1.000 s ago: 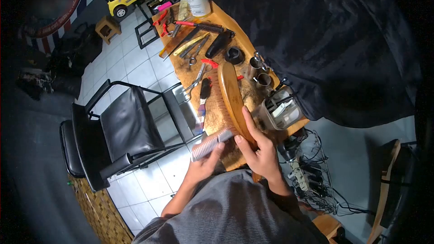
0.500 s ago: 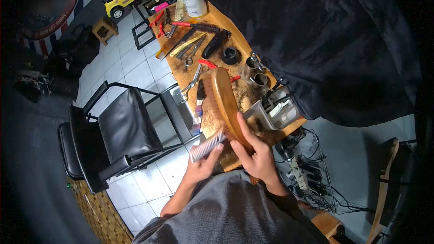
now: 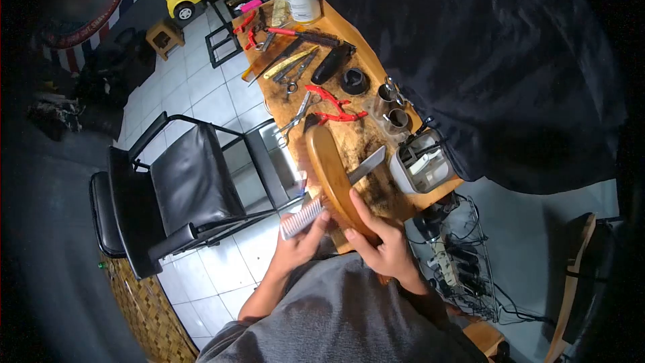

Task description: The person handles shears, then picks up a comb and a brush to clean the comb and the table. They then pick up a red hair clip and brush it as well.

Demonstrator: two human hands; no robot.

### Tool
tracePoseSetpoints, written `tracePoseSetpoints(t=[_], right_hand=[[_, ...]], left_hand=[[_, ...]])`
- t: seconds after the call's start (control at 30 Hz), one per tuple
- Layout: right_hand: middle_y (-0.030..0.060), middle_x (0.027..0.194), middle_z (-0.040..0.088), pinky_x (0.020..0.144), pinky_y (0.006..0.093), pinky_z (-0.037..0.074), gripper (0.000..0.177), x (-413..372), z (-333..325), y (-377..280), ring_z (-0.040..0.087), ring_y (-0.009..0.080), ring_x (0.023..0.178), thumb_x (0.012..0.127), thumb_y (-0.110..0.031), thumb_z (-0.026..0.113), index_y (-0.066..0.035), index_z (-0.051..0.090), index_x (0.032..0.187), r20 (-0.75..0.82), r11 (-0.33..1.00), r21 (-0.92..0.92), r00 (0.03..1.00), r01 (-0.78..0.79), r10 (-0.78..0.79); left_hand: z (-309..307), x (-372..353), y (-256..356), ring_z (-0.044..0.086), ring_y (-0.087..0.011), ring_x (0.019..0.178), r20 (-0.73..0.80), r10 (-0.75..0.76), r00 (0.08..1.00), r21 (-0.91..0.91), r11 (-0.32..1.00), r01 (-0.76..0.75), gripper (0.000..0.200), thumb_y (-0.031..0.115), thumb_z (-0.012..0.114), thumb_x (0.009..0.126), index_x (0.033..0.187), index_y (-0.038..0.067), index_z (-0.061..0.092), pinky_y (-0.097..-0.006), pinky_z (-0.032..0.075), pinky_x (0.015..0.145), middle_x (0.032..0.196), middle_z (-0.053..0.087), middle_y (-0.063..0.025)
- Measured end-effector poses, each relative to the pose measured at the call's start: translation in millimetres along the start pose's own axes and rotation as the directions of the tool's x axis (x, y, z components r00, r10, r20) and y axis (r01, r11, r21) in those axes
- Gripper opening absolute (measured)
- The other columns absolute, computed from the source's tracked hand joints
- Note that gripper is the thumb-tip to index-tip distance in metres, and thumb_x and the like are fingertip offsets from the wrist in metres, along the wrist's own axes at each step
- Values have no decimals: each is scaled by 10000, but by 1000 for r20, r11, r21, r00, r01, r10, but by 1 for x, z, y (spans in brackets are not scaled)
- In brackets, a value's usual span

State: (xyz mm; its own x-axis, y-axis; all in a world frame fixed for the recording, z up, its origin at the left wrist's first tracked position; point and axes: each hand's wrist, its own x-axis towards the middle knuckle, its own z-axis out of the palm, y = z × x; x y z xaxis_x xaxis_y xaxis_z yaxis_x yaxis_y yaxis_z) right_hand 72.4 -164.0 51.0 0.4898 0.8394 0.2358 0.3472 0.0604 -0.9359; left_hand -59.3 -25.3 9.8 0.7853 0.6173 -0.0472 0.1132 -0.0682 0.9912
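My left hand [image 3: 299, 243] pinches a pale comb [image 3: 302, 220] by its toothed near end. My right hand [image 3: 384, 242] grips the handle of a long wooden brush [image 3: 326, 160], its bristles turned left. The comb runs beneath the brush, crossing the bristle side, and its far end sticks out to the right over the table. Part of the comb is hidden behind the brush's wooden back. Just beyond the brush lie red clips [image 3: 340, 112] and a pair of scissors [image 3: 296, 118].
The hair-strewn wooden table [image 3: 351, 136] carries a black clipper [image 3: 332, 64], a round brush [image 3: 312, 37], metal cups [image 3: 398, 119], a grey bin of tools [image 3: 424, 163] and a tin [image 3: 301, 0]. A black chair [image 3: 195, 178] stands left; cables [image 3: 463, 262] hang at right.
My left hand has pushed the comb rightward past the brush, so its far end now shows on the right side. The view has shifted slightly, and more of the red clips shows.
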Motion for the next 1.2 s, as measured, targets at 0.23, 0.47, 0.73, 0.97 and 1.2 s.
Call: tracePoseSetpoints(t=[0.23,0.47,0.73,0.97,1.2], right_hand=[[223,1126,604,787,292,486,536,15,9,0,646,197,941,865,-74,585,-15,400,1365,-49,998,59,999,12,-9],[229,1063,618,759,309,488,541,2,1,-11,647,215,911,842,-80,607,-8,426,1347,180,997,-19,980,-79,81],[215,1174,588,873,283,444,523,21,10,-9,589,180,1050,857,-48,582,47,407,1341,21,998,48,999,44,-45],[104,828,625,567,251,449,543,20,-4,-17,488,99,564,882,-75,561,-40,376,1391,131,998,48,991,-29,23],[216,903,642,695,293,492,526,15,8,-15,657,247,736,847,-97,600,-27,441,1344,181,999,-36,983,31,-24]], left_hand=[[21,1,-2,494,-38,611,-172,-67,983,-264,964,19,209,144,548,937,1050,-23,604,-194,378,507,781,611,3],[3,6,-14,531,-62,679,-181,54,982,-155,984,-83,90,37,542,902,916,-35,593,-230,431,578,756,582,7],[25,8,0,484,-51,649,-226,72,971,-230,965,-125,103,46,552,891,866,-51,578,-224,407,562,692,543,1],[12,11,-18,565,-107,887,-327,-195,925,-327,941,83,224,114,541,931,1083,-39,599,-252,473,756,965,630,-35],[-6,14,-51,597,-100,663,-62,361,930,132,927,-351,86,17,555,855,897,1,629,-252,480,599,777,636,-30]])
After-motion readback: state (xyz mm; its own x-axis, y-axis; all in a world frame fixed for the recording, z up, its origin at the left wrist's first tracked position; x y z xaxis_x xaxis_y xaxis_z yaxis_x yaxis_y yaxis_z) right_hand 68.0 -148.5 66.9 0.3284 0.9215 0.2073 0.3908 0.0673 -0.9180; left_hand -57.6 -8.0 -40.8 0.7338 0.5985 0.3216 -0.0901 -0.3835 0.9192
